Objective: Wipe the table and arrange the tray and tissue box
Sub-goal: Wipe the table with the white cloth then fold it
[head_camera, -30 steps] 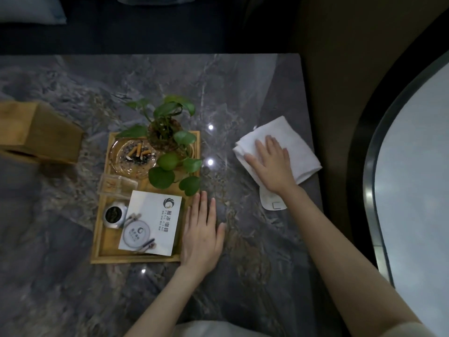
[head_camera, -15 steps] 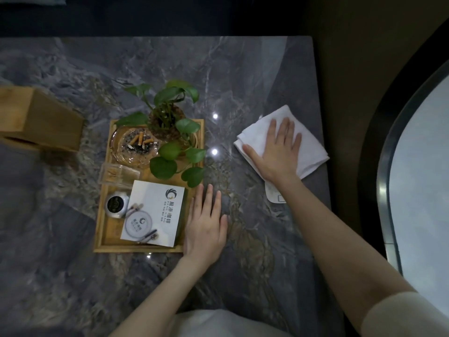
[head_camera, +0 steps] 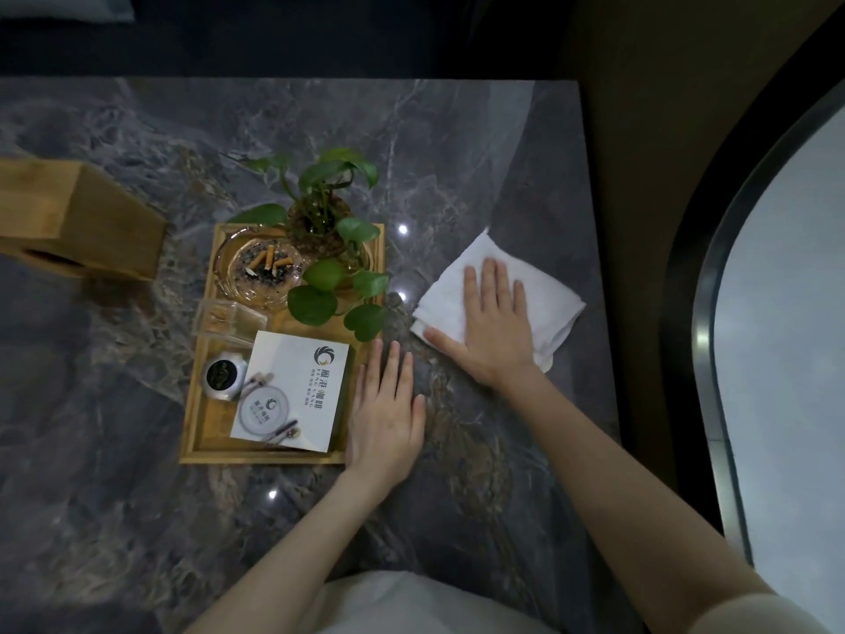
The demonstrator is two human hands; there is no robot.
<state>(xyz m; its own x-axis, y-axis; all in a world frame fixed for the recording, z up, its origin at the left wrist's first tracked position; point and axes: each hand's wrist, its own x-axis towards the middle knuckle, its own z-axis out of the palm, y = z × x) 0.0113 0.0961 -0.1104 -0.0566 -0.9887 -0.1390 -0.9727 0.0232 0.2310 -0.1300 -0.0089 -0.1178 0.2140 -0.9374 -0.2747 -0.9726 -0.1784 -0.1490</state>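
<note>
My right hand (head_camera: 496, 327) lies flat, fingers spread, pressing a folded white cloth (head_camera: 555, 313) onto the dark marble table (head_camera: 137, 496) near its right edge. My left hand (head_camera: 386, 414) rests flat and empty on the table, touching the right edge of the wooden tray (head_camera: 260, 456). The tray holds a potted green plant (head_camera: 329, 231), a glass ashtray (head_camera: 260, 272) with cigarette butts, a white card (head_camera: 292, 395), a small round jar (head_camera: 222, 375) and a clear box (head_camera: 228, 318). A wooden tissue box (head_camera: 82, 221) lies tipped on its side at the far left.
The table's right edge (head_camera: 594, 313) runs just beyond the cloth, with a brown floor strip and a curved dark-rimmed surface (head_camera: 777, 359) past it. Dark seating lies behind the far edge. My white clothing (head_camera: 411, 601) shows at the bottom.
My right hand has slid the cloth left, closer to the tray and plant leaves. The left hand has stayed beside the tray.
</note>
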